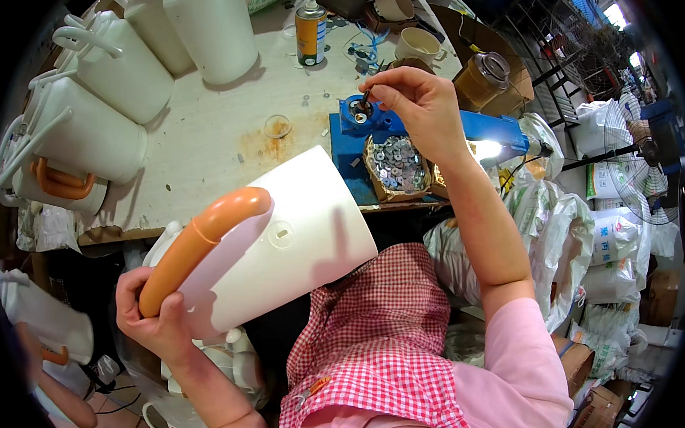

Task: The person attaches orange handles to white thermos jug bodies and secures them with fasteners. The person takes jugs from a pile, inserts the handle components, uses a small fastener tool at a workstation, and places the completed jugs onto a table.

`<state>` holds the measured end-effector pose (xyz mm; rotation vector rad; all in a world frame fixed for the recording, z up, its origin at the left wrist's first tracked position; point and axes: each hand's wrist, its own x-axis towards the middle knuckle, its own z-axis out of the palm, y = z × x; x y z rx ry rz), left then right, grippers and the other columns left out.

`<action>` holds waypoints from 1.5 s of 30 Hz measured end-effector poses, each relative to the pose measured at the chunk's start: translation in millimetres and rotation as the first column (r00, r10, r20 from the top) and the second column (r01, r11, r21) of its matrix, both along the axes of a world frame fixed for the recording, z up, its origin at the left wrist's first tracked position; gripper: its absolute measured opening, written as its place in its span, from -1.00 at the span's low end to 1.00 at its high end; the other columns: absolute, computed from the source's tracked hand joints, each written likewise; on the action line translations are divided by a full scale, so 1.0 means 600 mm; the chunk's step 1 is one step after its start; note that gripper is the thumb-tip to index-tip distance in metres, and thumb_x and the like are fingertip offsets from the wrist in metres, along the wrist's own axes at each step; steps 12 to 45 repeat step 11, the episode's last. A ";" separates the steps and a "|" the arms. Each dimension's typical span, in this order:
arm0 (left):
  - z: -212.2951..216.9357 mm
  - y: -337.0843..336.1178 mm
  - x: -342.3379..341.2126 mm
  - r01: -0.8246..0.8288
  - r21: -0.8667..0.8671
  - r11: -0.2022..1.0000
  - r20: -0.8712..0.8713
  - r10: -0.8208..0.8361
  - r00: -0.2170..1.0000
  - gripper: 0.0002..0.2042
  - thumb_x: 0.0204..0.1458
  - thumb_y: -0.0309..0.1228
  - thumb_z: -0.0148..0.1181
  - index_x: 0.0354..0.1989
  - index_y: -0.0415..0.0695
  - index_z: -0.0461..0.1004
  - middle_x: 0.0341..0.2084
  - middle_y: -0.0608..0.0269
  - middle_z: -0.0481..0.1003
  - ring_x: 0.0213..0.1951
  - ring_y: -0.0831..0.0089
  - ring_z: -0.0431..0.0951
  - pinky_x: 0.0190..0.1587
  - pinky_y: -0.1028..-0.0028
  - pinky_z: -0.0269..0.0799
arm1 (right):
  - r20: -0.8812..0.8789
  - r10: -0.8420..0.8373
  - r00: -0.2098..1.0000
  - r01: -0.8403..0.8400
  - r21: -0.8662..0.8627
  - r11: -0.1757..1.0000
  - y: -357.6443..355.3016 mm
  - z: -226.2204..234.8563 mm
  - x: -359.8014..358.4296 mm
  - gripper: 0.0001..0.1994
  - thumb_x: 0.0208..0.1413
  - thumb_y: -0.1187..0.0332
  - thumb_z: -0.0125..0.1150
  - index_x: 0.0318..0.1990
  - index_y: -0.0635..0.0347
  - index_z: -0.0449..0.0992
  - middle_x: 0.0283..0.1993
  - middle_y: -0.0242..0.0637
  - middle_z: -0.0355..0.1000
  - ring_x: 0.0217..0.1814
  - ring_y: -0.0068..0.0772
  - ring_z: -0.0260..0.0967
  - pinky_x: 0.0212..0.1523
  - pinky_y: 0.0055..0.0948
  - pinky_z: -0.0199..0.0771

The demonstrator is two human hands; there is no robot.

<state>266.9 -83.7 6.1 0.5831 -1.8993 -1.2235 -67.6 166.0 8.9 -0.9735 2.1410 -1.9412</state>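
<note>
My left hand is wrapped round the orange handle of a white plastic watering can, which lies tilted over my lap in front of the bench edge. A small slotted hole shows in the can's side, near one end of the handle. My right hand reaches over a small blue bench machine. Its thumb and fingers pinch a small dark piece at the round top of the machine; its exact kind is unclear. Beside the machine sits a cardboard box of metal washers.
Several white watering cans stand on the left of the bench. A spray can, a beige cup and a brown-filled jar are farther back. A lit lamp and stuffed sacks are on the right. Another person's arm shows at lower left.
</note>
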 end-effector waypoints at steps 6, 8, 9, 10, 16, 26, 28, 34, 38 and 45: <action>0.000 -0.006 -0.008 0.013 0.030 0.999 -0.003 -0.013 1.000 -0.43 -0.21 -0.05 0.61 -0.24 -0.26 0.49 -0.37 0.40 0.44 -0.39 0.64 0.37 -0.29 0.65 0.27 | 0.007 0.002 1.000 -0.002 0.043 0.999 -0.003 0.001 -0.003 -0.86 0.19 0.48 0.27 -0.17 0.34 0.66 -0.30 -0.33 0.63 -0.30 -0.65 0.50 -0.24 -0.59 0.49; 0.000 -0.007 -0.007 0.050 0.017 0.999 -0.017 -0.050 0.999 -0.43 -0.20 -0.04 0.60 -0.24 -0.26 0.49 -0.37 0.39 0.44 -0.38 0.63 0.38 -0.28 0.64 0.28 | 0.017 0.005 1.000 -0.006 0.059 0.998 -0.001 -0.003 -0.009 -0.86 0.19 0.46 0.27 -0.16 0.32 0.66 -0.29 -0.33 0.63 -0.30 -0.64 0.50 -0.24 -0.60 0.49; 0.000 -0.006 -0.006 0.050 0.020 0.999 -0.012 -0.050 0.999 -0.43 -0.20 -0.04 0.60 -0.24 -0.26 0.49 -0.37 0.39 0.44 -0.38 0.63 0.38 -0.28 0.64 0.28 | 0.022 0.005 1.000 -0.006 0.062 0.998 -0.001 -0.004 -0.010 -0.86 0.19 0.46 0.27 -0.16 0.32 0.66 -0.29 -0.33 0.63 -0.30 -0.64 0.50 -0.24 -0.60 0.49; 0.001 -0.005 -0.005 0.049 0.007 0.999 -0.006 -0.049 0.999 -0.42 -0.20 -0.02 0.60 -0.24 -0.26 0.49 -0.35 0.37 0.45 -0.36 0.62 0.39 -0.26 0.63 0.29 | 0.028 0.015 0.999 -0.017 0.060 0.998 -0.001 -0.006 -0.011 -0.85 0.19 0.45 0.28 -0.15 0.28 0.67 -0.28 -0.31 0.64 -0.29 -0.63 0.51 -0.25 -0.60 0.49; 0.001 -0.006 -0.006 0.049 -0.008 0.999 -0.003 -0.049 0.999 -0.41 -0.19 -0.01 0.59 -0.24 -0.26 0.49 -0.34 0.35 0.46 -0.34 0.60 0.40 -0.24 0.62 0.29 | 0.030 0.025 0.999 -0.027 0.058 0.998 -0.003 -0.007 -0.014 -0.85 0.19 0.44 0.28 -0.14 0.25 0.68 -0.26 -0.30 0.65 -0.28 -0.63 0.52 -0.25 -0.60 0.49; 0.001 -0.006 -0.006 0.049 -0.008 0.999 -0.003 -0.049 0.999 -0.41 -0.19 -0.01 0.59 -0.24 -0.26 0.49 -0.34 0.35 0.46 -0.34 0.60 0.40 -0.24 0.62 0.29 | 0.030 0.025 0.999 -0.027 0.058 0.998 -0.003 -0.007 -0.014 -0.85 0.19 0.44 0.28 -0.14 0.25 0.68 -0.26 -0.30 0.65 -0.28 -0.63 0.52 -0.25 -0.60 0.49; 0.001 -0.006 -0.006 0.049 -0.008 0.999 -0.003 -0.049 0.999 -0.41 -0.19 -0.01 0.59 -0.24 -0.26 0.49 -0.34 0.35 0.46 -0.34 0.60 0.40 -0.24 0.62 0.29 | 0.030 0.025 0.999 -0.027 0.058 0.998 -0.003 -0.007 -0.014 -0.85 0.19 0.44 0.28 -0.14 0.25 0.68 -0.26 -0.30 0.65 -0.28 -0.63 0.52 -0.25 -0.60 0.49; 0.001 -0.006 -0.006 0.049 -0.008 0.999 -0.003 -0.049 0.999 -0.41 -0.19 -0.01 0.59 -0.24 -0.26 0.49 -0.34 0.35 0.46 -0.34 0.60 0.40 -0.24 0.62 0.29 | 0.030 0.025 0.999 -0.027 0.058 0.998 -0.003 -0.007 -0.014 -0.85 0.19 0.44 0.28 -0.14 0.25 0.68 -0.26 -0.30 0.65 -0.28 -0.63 0.52 -0.25 -0.60 0.49; 0.001 -0.006 -0.006 0.049 -0.008 0.999 -0.003 -0.049 0.999 -0.41 -0.19 -0.01 0.59 -0.24 -0.26 0.49 -0.34 0.35 0.46 -0.34 0.60 0.40 -0.24 0.62 0.29 | 0.030 0.025 0.999 -0.027 0.058 0.998 -0.003 -0.007 -0.014 -0.85 0.19 0.44 0.28 -0.14 0.25 0.68 -0.26 -0.30 0.65 -0.28 -0.63 0.52 -0.25 -0.60 0.49; 0.001 -0.006 -0.006 0.049 -0.008 0.999 -0.003 -0.049 0.999 -0.41 -0.19 -0.01 0.59 -0.24 -0.26 0.49 -0.34 0.35 0.46 -0.34 0.60 0.40 -0.24 0.62 0.29 | 0.030 0.025 0.999 -0.027 0.058 0.998 -0.003 -0.007 -0.014 -0.85 0.19 0.44 0.28 -0.14 0.25 0.68 -0.26 -0.30 0.65 -0.28 -0.63 0.52 -0.25 -0.60 0.49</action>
